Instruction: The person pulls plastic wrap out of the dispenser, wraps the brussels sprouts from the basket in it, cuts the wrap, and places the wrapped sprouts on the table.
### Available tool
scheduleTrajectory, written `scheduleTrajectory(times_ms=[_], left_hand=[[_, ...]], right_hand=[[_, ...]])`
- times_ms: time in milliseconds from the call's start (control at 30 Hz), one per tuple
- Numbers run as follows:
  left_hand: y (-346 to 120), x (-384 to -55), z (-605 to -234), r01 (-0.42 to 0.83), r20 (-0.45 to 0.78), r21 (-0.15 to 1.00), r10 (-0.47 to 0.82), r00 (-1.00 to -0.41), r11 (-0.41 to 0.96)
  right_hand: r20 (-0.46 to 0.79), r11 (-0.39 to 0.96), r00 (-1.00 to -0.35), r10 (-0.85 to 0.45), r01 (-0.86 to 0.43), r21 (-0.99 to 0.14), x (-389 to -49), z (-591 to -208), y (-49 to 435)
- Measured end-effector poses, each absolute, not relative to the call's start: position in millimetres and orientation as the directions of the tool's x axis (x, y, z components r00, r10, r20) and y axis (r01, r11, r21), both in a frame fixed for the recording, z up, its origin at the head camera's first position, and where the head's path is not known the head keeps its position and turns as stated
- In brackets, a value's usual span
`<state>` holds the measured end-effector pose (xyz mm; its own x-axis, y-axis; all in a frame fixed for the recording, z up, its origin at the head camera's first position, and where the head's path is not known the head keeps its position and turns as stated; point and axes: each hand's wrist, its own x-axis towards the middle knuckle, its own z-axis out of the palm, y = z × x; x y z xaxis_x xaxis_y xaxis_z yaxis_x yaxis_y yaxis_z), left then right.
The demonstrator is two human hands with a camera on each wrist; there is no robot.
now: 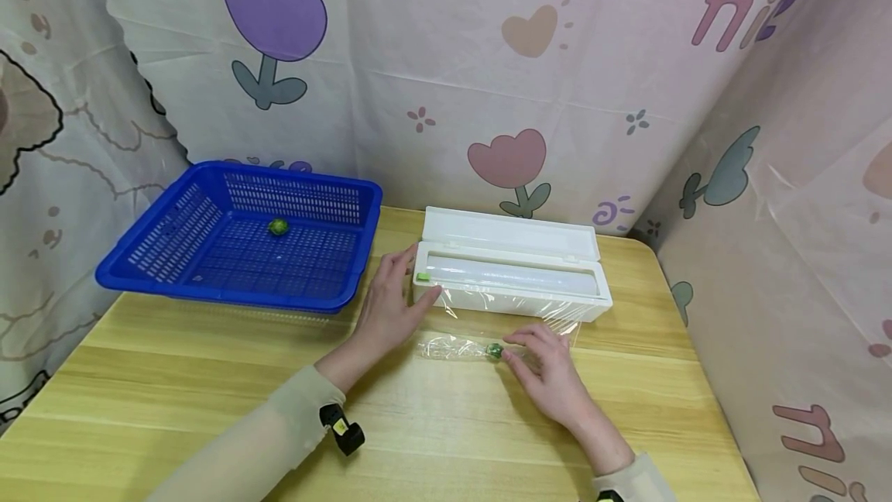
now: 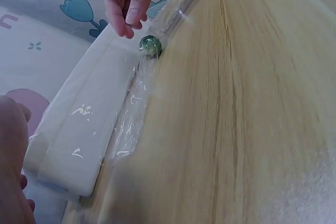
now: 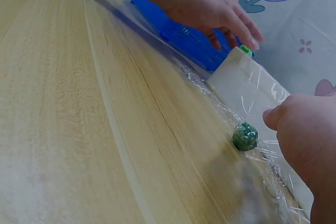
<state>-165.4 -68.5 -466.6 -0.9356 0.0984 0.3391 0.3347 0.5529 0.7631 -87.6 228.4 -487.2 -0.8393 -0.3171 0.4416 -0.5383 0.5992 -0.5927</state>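
A small Brussels sprout [image 1: 494, 350], wrapped in clear cling film [image 1: 453, 347], lies on the table just in front of a long white cling film box [image 1: 516, 297]. The film runs from the box's roll down over its front to the sprout. My left hand [image 1: 392, 297] is at the box's left end, thumb and fingers spread about the corner near a small green slider [image 3: 245, 50]. Close to the sprout hovers my right hand [image 1: 549, 369], its fingers loosely bent; in the left wrist view they are apart from the sprout [image 2: 150, 46].
To the left, a blue plastic basket [image 1: 355, 254] holds another sprout [image 1: 278, 227]. The box's lid [image 1: 512, 232] stands open at the back. A patterned curtain [image 1: 418, 60] hangs behind the wooden table [image 1: 418, 440] and along its sides.
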Motion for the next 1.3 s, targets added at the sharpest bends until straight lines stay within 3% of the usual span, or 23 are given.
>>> scheduleTrajectory(times_ms=[367,1300], left_hand=[[-71.4,-175.4,-475.8,0.212,0.195,0.773,0.094,-0.976,0.598],[-75.2,-183.5,-487.6,0.207,0.163,0.766,0.127,-0.978,0.609]], right_hand=[[0.420,0.586,-0.844,-0.335,-0.535,-0.609,-86.4,-487.3,228.3],[0.440,0.585,-0.823,-0.360,-0.566,-0.580,-87.7,-487.1,225.1]])
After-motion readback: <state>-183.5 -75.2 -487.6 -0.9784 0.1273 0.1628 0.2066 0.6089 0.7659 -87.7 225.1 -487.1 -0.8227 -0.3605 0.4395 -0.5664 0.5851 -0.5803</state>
